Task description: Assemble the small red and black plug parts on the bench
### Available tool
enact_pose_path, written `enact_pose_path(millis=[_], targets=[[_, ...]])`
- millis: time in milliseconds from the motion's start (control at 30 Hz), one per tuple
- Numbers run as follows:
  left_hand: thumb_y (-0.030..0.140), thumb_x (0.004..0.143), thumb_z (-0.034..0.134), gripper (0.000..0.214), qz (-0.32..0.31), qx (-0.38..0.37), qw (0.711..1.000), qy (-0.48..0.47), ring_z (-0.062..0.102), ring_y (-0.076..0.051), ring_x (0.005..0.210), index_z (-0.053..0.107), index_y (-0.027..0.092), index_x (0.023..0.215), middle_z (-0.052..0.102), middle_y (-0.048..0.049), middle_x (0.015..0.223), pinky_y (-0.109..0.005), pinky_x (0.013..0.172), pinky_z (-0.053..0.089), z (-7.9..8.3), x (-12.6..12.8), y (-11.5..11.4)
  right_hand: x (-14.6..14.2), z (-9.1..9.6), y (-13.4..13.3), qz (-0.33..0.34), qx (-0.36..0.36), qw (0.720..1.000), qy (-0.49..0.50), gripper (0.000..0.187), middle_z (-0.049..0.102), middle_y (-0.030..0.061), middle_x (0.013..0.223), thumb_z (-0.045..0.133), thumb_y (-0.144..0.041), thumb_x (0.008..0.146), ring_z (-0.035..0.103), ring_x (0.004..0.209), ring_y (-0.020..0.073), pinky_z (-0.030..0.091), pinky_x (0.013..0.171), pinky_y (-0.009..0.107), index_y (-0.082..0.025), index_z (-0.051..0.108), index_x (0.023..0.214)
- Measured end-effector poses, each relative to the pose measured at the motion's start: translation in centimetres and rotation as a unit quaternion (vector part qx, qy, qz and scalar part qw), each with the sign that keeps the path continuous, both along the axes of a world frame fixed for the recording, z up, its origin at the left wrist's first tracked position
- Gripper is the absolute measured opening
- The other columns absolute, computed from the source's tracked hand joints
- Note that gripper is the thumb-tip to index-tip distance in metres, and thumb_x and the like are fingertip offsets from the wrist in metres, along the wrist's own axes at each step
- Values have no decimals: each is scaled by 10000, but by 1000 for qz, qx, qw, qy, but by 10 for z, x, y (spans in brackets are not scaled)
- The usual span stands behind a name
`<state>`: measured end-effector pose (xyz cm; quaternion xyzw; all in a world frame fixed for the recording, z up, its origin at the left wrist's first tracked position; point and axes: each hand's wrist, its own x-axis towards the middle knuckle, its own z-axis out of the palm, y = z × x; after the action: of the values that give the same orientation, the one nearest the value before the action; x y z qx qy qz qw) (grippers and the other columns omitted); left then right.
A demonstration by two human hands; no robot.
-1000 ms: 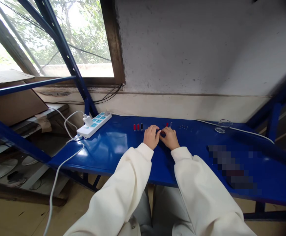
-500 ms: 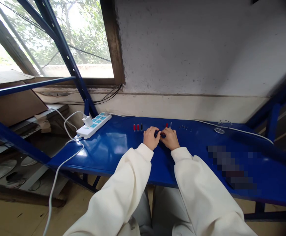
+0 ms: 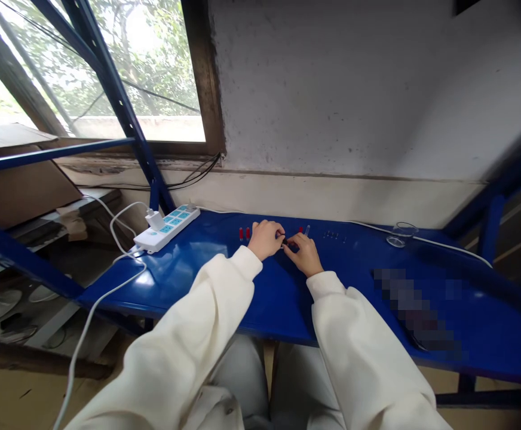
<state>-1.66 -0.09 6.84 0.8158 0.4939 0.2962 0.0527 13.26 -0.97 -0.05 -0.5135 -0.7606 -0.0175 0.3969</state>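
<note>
Two red cylinders (image 3: 248, 233), seemingly done, right of the power strip (image 3: 167, 229); farther right, left hand (image 3: 266, 238) and right hand (image 3: 305, 253), grip too hidden to tell; farther still, tiny pieces (image 3: 331, 235) apparently unused.

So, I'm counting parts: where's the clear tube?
In the head view, the clear tube is right of centre, beyond the right hand, beside a red piece.
</note>
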Motion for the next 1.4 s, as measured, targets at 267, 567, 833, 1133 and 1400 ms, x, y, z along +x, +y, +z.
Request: enact_pose_path(millis=[267,567,833,1133,1400], targets=[[114,674,540,125,-29,-2,995,93,535,-232,896,628,183,730,651,-41,827,-403,858,278,37,-24,39,0,0,0,17,1,1000,10,186,574,35,759,476,-316,797,519,638,133,361,637,280,-183,599,839],[56,623,518,161,-35,17,985,166,528,-236,844,615,177,667,637,-68,760,-420,848,275,0,-31,53,0,2,0,13,-8,1000,9,170,570,28,723,477,-293,794,519,635,131,366,633,272,-186,608,812],[89,633,522,155,-21,34,986,165,516,-241,857,636,185,676,639,-82,753,-413,835,276,-14,-34,61,0,2,0,7,-10,1000,14,171,578,27,719,464,-288,797,521,634,133,360,633,273,-187,602,795],[73,604,566,118,-24,13,993,114,511,-246,833,615,180,595,612,-73,676,-413,834,256,-17,-38,67,1,0,2,8,-10,1000,24,165,575,25,717,465,-286,796,516,635,133,358,636,276,-188,598,787],[48,603,531,171,-17,7,989,145,526,-246,833,631,181,642,627,-71,692,-422,833,260,-14,-40,67,1,1,1,10,-13,1000,27,174,576,30,721,461,-290,798,518,644,138,361,642,280,-187,600,782]])
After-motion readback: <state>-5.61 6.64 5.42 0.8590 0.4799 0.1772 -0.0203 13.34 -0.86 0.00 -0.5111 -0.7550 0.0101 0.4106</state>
